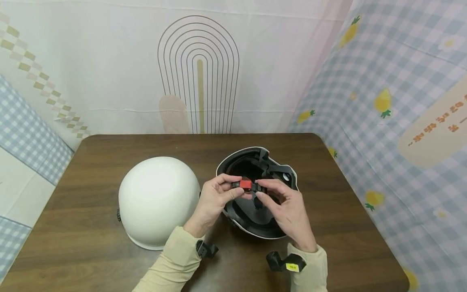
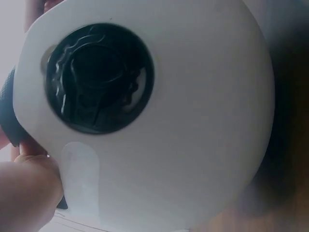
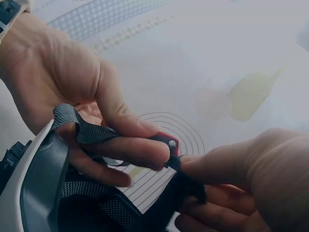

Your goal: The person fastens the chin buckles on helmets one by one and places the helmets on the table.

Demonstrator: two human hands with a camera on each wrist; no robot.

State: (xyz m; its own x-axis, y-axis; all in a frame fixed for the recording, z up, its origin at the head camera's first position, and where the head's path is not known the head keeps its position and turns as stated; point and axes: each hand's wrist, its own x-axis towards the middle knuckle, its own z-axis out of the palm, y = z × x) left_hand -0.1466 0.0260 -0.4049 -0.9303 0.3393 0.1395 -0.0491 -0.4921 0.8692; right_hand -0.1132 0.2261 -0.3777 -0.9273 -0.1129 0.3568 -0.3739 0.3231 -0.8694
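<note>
Two hands at one small red-and-black plastic buckle. The left grip pinches the buckle's red end between thumb and fingers; the right grip pinches its black end in the same manner. The buckle lies between the two grips; whether its parts are fully engaged cannot be told. One dark woven fabric strap passes through the left grip, as shown in the right wrist view.

Two helmets are present. Directly beneath both grips lies one white-edged helmet with a black padded lining, its opening turned up. Left of the left grip, just beside the forearm, stands one smooth white dome-shaped helmet, crown upward. In the left wrist view, a white shell carries one round black ridged knob.

Behind the grips are two beige fabric sleeves, each bearing one black wrist unit. One brown wood-grain worktop extends beneath and around the grips. Beyond them hangs one white cloth printed with one nest of dark arches.
</note>
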